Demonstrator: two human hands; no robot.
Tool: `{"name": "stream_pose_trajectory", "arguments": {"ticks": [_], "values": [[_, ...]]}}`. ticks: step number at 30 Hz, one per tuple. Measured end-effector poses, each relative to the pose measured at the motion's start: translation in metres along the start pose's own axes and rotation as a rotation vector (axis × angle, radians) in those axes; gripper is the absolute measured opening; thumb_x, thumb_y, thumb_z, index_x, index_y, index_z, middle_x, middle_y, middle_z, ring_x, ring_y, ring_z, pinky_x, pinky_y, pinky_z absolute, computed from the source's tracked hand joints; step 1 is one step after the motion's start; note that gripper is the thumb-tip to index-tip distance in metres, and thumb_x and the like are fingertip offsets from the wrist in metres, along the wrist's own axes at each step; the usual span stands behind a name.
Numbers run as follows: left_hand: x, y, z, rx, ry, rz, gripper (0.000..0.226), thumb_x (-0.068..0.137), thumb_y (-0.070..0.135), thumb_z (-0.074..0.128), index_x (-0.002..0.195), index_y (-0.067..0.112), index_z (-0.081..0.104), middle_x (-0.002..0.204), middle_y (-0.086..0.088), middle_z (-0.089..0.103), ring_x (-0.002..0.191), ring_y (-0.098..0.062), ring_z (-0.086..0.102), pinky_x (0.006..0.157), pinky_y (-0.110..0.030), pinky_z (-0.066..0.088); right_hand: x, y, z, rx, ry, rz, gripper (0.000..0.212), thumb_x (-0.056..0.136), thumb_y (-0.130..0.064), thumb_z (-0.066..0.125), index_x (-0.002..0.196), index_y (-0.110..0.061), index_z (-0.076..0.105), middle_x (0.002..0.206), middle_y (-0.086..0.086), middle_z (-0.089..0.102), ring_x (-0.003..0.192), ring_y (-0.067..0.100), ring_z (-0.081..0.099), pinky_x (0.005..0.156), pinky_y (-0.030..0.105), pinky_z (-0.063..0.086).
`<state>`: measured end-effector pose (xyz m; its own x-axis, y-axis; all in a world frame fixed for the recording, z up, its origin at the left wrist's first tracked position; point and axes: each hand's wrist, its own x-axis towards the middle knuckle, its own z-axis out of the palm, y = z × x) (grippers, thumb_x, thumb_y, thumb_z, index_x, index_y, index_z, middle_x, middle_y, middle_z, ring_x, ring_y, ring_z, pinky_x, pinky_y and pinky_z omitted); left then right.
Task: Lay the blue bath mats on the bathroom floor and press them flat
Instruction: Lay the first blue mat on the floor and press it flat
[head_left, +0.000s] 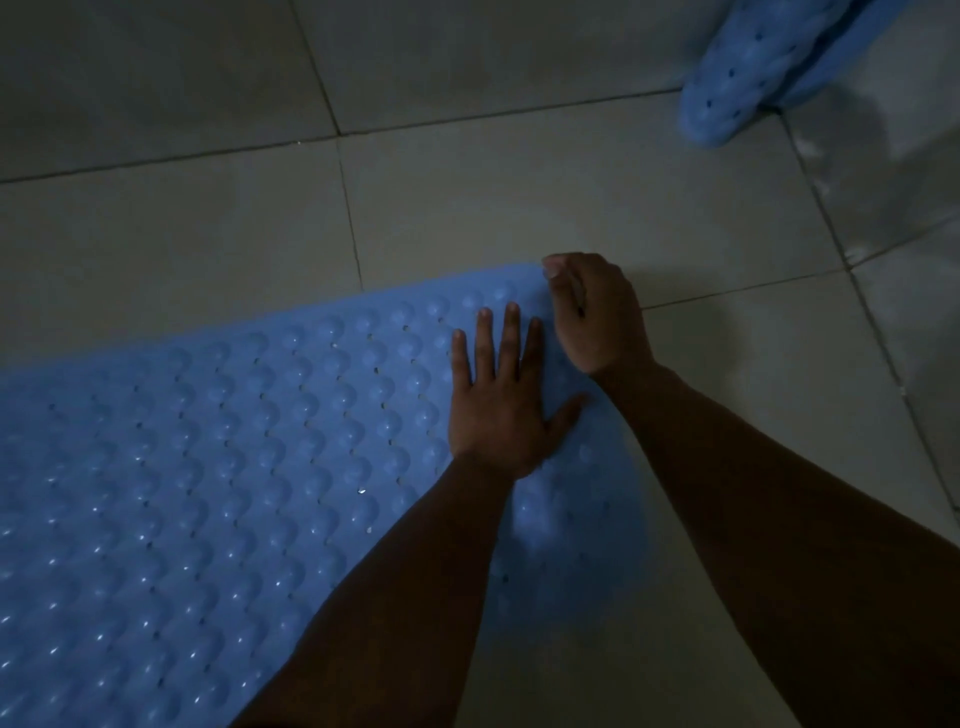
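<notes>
A blue bath mat (218, 457) with rows of round bumps and small holes lies spread on the tiled floor, filling the lower left. My left hand (501, 395) lies flat on it near its far right corner, fingers straight and spread. My right hand (595, 312) is at that corner, fingers curled, thumb and forefinger pinching the mat's edge. A second blue mat (753, 73) hangs crumpled at the top right, its lower end touching the floor.
Grey floor tiles (519, 197) with dark grout lines stretch beyond the mat. A glossy tiled wall or step (893, 171) rises at the right. The light is dim.
</notes>
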<state>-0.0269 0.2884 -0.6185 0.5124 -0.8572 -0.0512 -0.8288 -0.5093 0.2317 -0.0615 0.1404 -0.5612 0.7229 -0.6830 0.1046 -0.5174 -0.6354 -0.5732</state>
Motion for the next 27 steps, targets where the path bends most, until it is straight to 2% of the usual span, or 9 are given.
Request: {"name": "stream_pose_trajectory", "arguments": {"ticks": [4,8,13,16,17,19,21,24,27], "values": [[0.000,0.001,0.000,-0.012,-0.014,-0.004,0.096,0.094,0.082,0.020,0.165,0.018,0.014,0.173,-0.011,0.001,0.159,-0.037,-0.008,0.125,-0.064,0.006,-0.006,0.004,0.001,-0.045,0.004,-0.006,0.031,0.105,-0.027,0.049,0.114,-0.007,0.069,0.115,0.015,0.068,0.112,0.036,0.062,0.100,0.041,0.047],[-0.001,-0.003,0.002,0.003,-0.020,0.008,0.098,0.093,0.083,0.022,0.164,0.017,0.016,0.173,-0.013,0.002,0.159,-0.038,-0.007,0.124,-0.065,0.006,-0.009,0.004,0.002,-0.054,0.003,-0.058,0.031,0.105,-0.026,0.047,0.110,-0.004,0.069,0.111,0.016,0.068,0.108,0.037,0.062,0.098,0.045,0.048],[0.000,-0.004,-0.005,-0.020,-0.078,-0.009,0.092,0.094,0.078,0.019,0.165,0.020,0.013,0.173,-0.013,-0.001,0.158,-0.038,-0.012,0.125,-0.063,-0.002,-0.005,0.003,-0.003,-0.086,0.012,-0.093,0.031,0.105,-0.024,0.046,0.112,-0.004,0.069,0.113,0.016,0.067,0.109,0.038,0.062,0.099,0.042,0.046],[0.003,-0.009,-0.021,-0.225,-0.138,-0.022,0.081,0.099,0.066,0.019,0.165,0.022,0.004,0.174,-0.008,-0.002,0.159,-0.030,-0.014,0.127,-0.054,-0.009,-0.006,-0.002,-0.009,-0.085,0.016,-0.092,0.032,0.104,-0.025,0.045,0.114,-0.006,0.069,0.115,0.017,0.067,0.110,0.040,0.061,0.099,0.048,0.047],[0.003,-0.013,-0.031,-0.378,-0.120,-0.058,0.075,0.101,0.059,0.025,0.165,0.022,0.009,0.173,-0.008,0.009,0.160,-0.027,-0.003,0.129,-0.050,-0.002,-0.006,-0.005,-0.011,-0.089,0.008,-0.081,0.033,0.104,-0.026,0.044,0.115,-0.008,0.069,0.116,0.016,0.066,0.111,0.039,0.060,0.098,0.048,0.047],[0.002,-0.027,-0.049,-0.576,0.008,-0.125,0.061,0.102,0.037,0.042,0.160,0.022,0.031,0.163,-0.011,0.039,0.154,-0.028,0.028,0.124,-0.047,0.026,-0.007,-0.014,-0.011,-0.104,-0.016,-0.073,0.034,0.104,-0.028,0.041,0.117,-0.011,0.068,0.117,0.014,0.066,0.113,0.037,0.059,0.098,0.047,0.047],[-0.005,-0.047,-0.059,-0.421,0.104,-0.090,0.056,0.097,0.020,0.050,0.153,0.020,0.046,0.153,-0.011,0.052,0.148,-0.029,0.040,0.113,-0.047,0.040,-0.015,-0.029,-0.005,-0.134,-0.066,-0.098,0.034,0.103,-0.028,0.042,0.119,-0.012,0.067,0.118,0.013,0.066,0.115,0.036,0.058,0.098,0.047,0.047],[-0.023,-0.080,-0.071,-0.192,0.099,-0.114,0.056,0.094,0.023,0.047,0.149,0.018,0.050,0.151,-0.008,0.054,0.148,-0.031,0.038,0.110,-0.048,0.038,-0.042,-0.057,0.017,-0.198,-0.160,-0.169,0.038,0.102,-0.029,0.044,0.126,-0.010,0.066,0.125,0.015,0.065,0.124,0.036,0.057,0.101,0.049,0.047],[-0.042,-0.103,-0.079,-0.109,0.112,-0.156,0.060,0.091,0.030,0.041,0.149,0.019,0.049,0.152,-0.007,0.052,0.150,-0.032,0.035,0.111,-0.050,0.037,-0.067,-0.076,0.044,-0.305,-0.281,-0.165,0.053,0.103,-0.037,0.044,0.149,-0.010,0.049,0.156,0.018,0.044,0.150,0.035,0.034,0.118,0.048,0.032]]}}
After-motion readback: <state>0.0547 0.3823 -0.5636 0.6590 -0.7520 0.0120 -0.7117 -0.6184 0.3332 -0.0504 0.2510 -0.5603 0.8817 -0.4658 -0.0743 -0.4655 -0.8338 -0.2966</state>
